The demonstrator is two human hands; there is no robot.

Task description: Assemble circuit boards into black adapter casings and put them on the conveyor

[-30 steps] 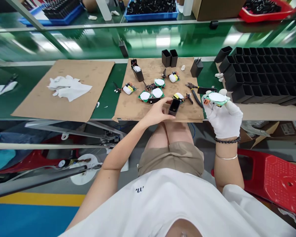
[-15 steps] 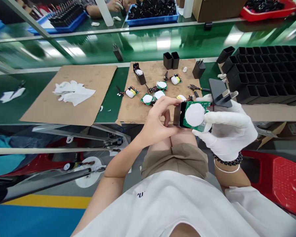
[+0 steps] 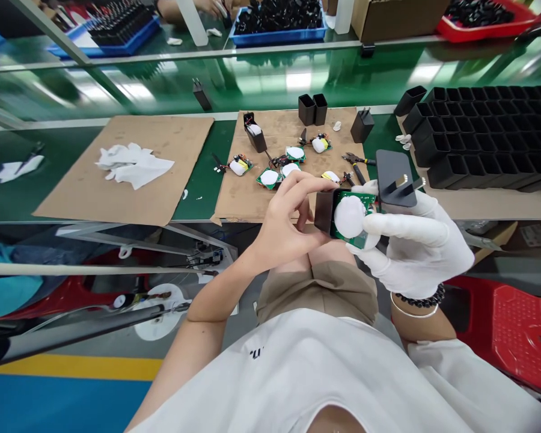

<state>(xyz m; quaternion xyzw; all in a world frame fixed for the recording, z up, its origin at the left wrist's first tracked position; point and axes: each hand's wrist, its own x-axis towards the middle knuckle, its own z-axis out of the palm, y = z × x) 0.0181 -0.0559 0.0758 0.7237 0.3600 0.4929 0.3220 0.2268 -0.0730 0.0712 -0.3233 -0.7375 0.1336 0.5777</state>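
Observation:
My bare left hand (image 3: 285,219) is closed around a black plastic charger case (image 3: 324,210), its open end facing right. In my white-gloved right hand (image 3: 410,240) is a green circuit board (image 3: 363,201) with a round white pad (image 3: 349,216), pinched between thumb and fingers. The board's left edge sits at the mouth of the case; how deep it reaches inside I cannot tell. A black plug cover (image 3: 394,174) with two metal prongs rests against the gloved fingers, beside the board. Pliers (image 3: 358,162) lie just beyond the hands.
Several circuit boards (image 3: 269,178) lie on the cardboard (image 3: 232,204). Rows of black cases (image 3: 460,132) stand at the right. White gloves (image 3: 133,165) rest on another cardboard sheet at left. Across the green conveyor (image 3: 252,84), a person's hand (image 3: 214,7) shows near a blue tray (image 3: 277,39).
The board and right hand have shifted slightly left toward the case, and the case mouth has turned a little. On the conveyor, the black charger has slid left.

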